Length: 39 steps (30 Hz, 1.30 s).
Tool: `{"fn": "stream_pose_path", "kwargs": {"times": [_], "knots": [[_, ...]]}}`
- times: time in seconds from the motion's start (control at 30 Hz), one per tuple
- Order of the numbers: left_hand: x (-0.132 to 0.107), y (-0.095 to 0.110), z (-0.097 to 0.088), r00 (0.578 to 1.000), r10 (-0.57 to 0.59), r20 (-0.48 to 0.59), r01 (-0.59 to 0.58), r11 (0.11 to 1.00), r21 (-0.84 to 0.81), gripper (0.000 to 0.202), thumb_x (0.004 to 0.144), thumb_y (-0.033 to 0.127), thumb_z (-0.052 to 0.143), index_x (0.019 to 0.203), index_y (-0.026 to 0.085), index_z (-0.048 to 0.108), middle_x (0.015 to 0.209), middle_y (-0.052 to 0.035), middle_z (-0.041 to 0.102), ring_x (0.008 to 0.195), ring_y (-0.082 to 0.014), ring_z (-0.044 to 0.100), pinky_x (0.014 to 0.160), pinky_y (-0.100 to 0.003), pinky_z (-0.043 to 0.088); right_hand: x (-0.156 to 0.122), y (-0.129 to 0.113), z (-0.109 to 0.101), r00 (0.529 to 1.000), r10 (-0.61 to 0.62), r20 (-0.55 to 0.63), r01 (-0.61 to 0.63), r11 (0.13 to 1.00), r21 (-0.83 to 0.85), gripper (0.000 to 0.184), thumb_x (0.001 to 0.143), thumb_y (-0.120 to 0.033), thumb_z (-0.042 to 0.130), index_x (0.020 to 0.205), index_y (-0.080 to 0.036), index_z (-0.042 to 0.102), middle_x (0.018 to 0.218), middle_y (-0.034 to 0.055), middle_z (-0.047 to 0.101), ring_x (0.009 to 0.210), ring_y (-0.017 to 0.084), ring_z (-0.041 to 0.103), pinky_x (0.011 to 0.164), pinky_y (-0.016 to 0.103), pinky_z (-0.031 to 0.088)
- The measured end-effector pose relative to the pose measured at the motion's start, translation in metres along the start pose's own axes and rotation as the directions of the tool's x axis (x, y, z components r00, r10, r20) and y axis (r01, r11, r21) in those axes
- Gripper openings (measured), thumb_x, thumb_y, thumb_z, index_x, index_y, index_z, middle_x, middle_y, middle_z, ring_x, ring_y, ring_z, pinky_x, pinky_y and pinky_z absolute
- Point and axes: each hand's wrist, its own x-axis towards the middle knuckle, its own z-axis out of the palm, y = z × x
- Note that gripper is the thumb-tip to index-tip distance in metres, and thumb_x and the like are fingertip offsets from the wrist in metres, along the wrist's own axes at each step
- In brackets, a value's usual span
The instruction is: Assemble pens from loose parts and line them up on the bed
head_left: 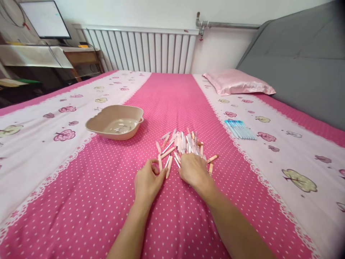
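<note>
On the bed (88, 201), in the middle of the pink dotted band that runs from the near edge to the far edge by the radiator (140, 52), lies a loose pile of pen pieces (183, 142). They are pale-orange caps and clear or whitish tubes. The pile lies straight ahead of both hands, on their far side, and its near fringe reaches them.

Most pieces point with their long axis away from the person, toward the far edge. A few at the fringe are slanted, and two orange ones at the right lie almost crosswise.

The right hand (192, 169) is the nearer of the two. It rests palm down on the near right part of the pile with its fingers bent into the pieces and its fingertips hidden, so whether it grips anything cannot be told.

The left hand (147, 181) sits just left of the pile's near corner. Its thumb and fingers are drawn toward each other around a single orange piece (160, 162) that stands lengthwise between them. It touches the piece, but a firm pinch cannot be confirmed. The two hands are close together without meeting, with a few slanted pieces between them.

A beige bowl (93, 124) sits toward the far left of the left hand, well apart, holding a few small bits. A neat row of blue pens (240, 129) lies to the far right on the pale band, nearer the headboard side, with a pink pillow (237, 82) beyond it.
</note>
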Motion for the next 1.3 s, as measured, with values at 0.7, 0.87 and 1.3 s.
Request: {"fn": "stream_pose_path", "kwargs": {"times": [0.7,0.87,1.3], "knots": [[-0.014,0.0,-0.015,0.987,0.153,-0.052,-0.144,0.687,-0.712,0.038,0.087,0.037,0.046,0.12,0.019,0.054,0.111,-0.0093,0.065,0.105,-0.0207,0.059,0.093,-0.036,0.044,0.004,0.04,-0.023,0.975,-0.152,-0.165,0.2,0.253,0.947,0.042,0.076,-0.025,0.061,0.113,-0.014,0.046,0.076,0.0013,0.059,0.059,0.01,0.059,0.052,0.021,0.047],[-0.014,-0.004,-0.012,0.963,0.192,-0.187,-0.268,0.692,-0.671,0.041,0.084,0.034,0.053,0.122,0.02,0.051,0.109,-0.0092,0.067,0.106,-0.0197,0.06,0.09,-0.034,0.047,0.006,0.039,-0.021,0.963,-0.108,-0.248,0.26,0.115,0.959,0.038,0.073,-0.033,0.065,0.104,-0.014,0.055,0.071,0.0003,0.058,0.06,0.01,0.059,0.046,0.018,0.044],[-0.014,0.0,-0.014,0.655,0.478,-0.586,-0.513,0.85,0.12,0.014,0.086,0.023,0.049,0.083,0.018,0.061,0.082,-0.0066,0.061,0.082,-0.018,0.056,0.075,-0.031,0.045,-0.02,0.016,-0.029,0.825,0.111,-0.554,0.522,0.228,0.822,0.051,0.086,-0.03,0.05,0.133,-0.025,0.029,0.084,0.0022,0.058,0.07,0.013,0.059,0.054,0.023,0.049]]}}
